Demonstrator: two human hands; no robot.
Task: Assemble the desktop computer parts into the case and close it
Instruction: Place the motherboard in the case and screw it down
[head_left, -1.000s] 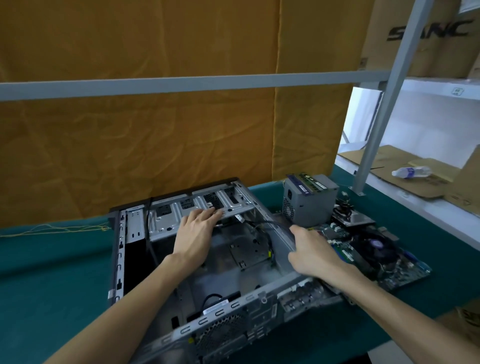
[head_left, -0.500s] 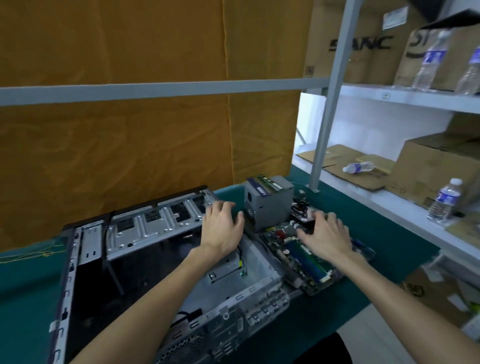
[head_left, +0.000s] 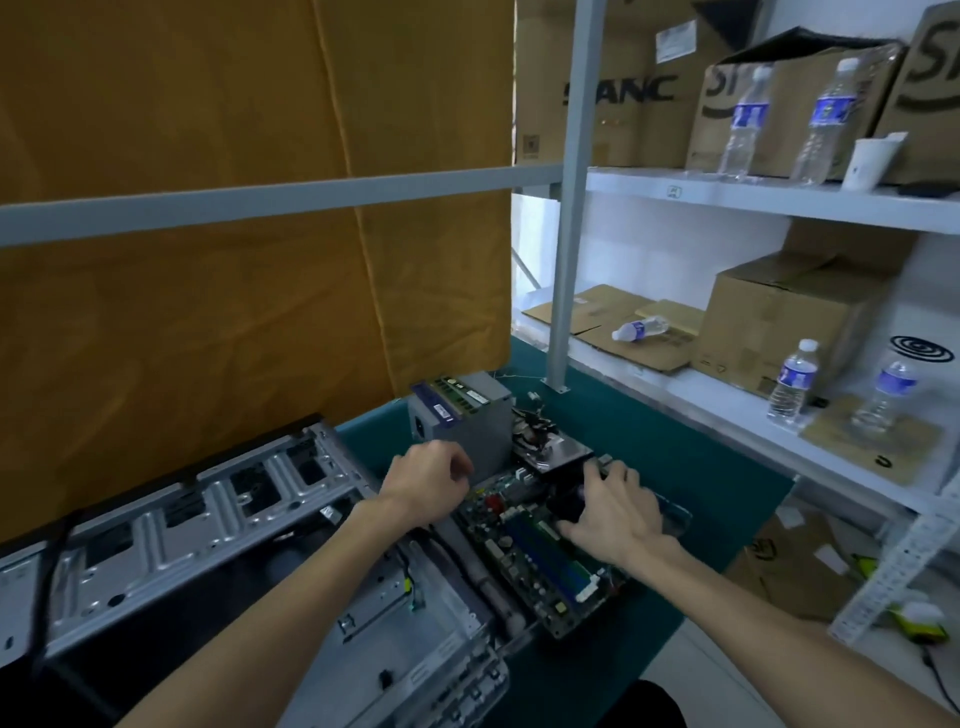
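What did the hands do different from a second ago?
Both hands left the open computer case and moved right. The right hand now rests spread on the motherboard, fingers over its cooler. The left hand, fingers curled, has reached the board's far left edge beside the power supply. Case, board and supply stay on the green table.

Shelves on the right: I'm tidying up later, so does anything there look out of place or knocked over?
One water bottle lies on its side on flattened cardboard on the lower shelf, while the other bottles there and on the upper shelf stand upright. Nothing looks spilled.
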